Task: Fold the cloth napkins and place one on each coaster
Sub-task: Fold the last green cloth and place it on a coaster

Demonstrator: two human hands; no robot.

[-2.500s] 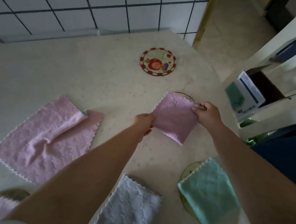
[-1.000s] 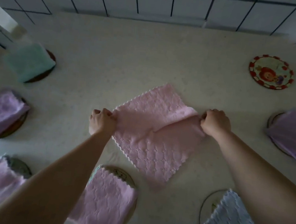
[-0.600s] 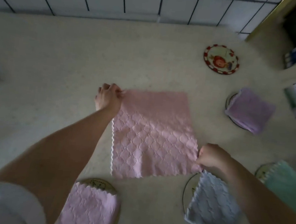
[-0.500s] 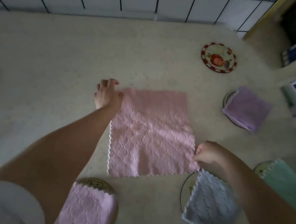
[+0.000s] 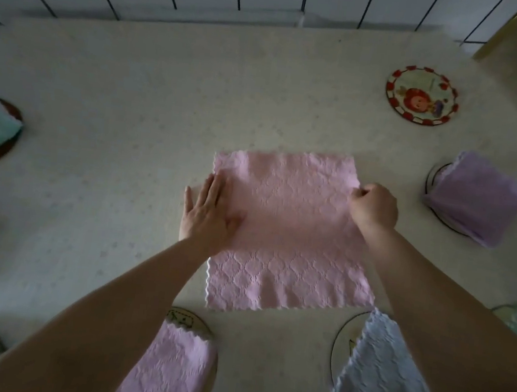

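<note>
Unfolded napkin (image 5: 291, 231) mid-table (image 5: 134, 87), among napkin-topped coasters (image 5: 433, 185)

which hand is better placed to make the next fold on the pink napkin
Probably the right hand: it already pinches the pink napkin at its right edge, ready to carry it across. The left hand lies flat on the left edge, better suited to anchoring.

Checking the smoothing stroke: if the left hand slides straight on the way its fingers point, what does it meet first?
The left hand points toward the far wall; it would cross the pink napkin's left corner, then bare table.
</note>
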